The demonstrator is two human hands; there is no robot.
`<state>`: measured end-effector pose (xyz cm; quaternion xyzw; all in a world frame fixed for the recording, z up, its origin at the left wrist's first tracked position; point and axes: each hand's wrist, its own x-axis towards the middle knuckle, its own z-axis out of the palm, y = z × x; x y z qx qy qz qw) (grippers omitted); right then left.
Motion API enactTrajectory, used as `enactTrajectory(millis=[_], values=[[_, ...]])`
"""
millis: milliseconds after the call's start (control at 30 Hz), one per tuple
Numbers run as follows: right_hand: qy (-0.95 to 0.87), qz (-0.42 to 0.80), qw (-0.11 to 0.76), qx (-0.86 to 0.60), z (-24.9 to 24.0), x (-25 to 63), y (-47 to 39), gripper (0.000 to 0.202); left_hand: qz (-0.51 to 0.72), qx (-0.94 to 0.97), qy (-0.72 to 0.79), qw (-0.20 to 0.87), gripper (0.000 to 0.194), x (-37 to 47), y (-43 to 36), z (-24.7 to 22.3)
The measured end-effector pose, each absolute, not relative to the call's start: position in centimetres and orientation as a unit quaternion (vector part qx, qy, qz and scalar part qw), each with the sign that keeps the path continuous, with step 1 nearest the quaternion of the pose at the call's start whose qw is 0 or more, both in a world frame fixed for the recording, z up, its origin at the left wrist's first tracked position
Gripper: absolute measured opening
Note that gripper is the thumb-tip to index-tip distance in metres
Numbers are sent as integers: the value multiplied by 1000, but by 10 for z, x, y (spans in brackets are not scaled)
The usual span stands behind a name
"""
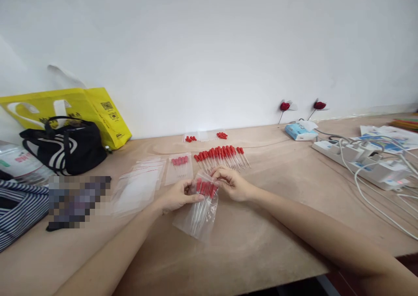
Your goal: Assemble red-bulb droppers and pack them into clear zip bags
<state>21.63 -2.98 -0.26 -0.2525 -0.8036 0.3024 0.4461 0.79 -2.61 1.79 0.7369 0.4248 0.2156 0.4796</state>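
Note:
Between my two hands is a clear zip bag [204,226] with several red-topped droppers [203,193] inside, their bulbs near the bag's mouth. My left hand [178,195] grips the bag's left side, thumb laid across the front. At the upper right corner, the fingers of my right hand [230,182] pinch the bag's top edge. Just beyond lies a row of loose red-bulbed droppers [222,154] on the table. Left of that row is another bag of droppers [179,165] lying flat.
A stack of flat clear bags [140,185] lies to the left. Small bags with red bulbs [190,138] rest near the wall. A black bag [65,143] and yellow bag [107,117] stand at left. At right are a tissue pack [298,131] and a cabled power strip [359,163].

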Motion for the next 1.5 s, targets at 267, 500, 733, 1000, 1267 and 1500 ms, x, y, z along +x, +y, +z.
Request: enactTrajectory(millis=[267,500,733,1000,1267,1500], values=[[-748,304,464,-364,-23,210,-26,7,306,576,427,626,48,15,-33,6],[-657,317,497,-470,-43,254,-13,25,472,523,571,422,44,-12,7,15],[-677,260,460,-512,-47,285,-15,24,459,536,655,270,58,-39,48,12],[-715,188,420,-527,-35,279,-23,20,182,674,715,-39,56,-65,5,4],[-697,96,432,-565,-40,285,-11,9,22,705,707,50,78,-113,-78,-17],[-551,121,382,-732,-36,310,43,25,14,848,500,177,48,-93,-133,5]])
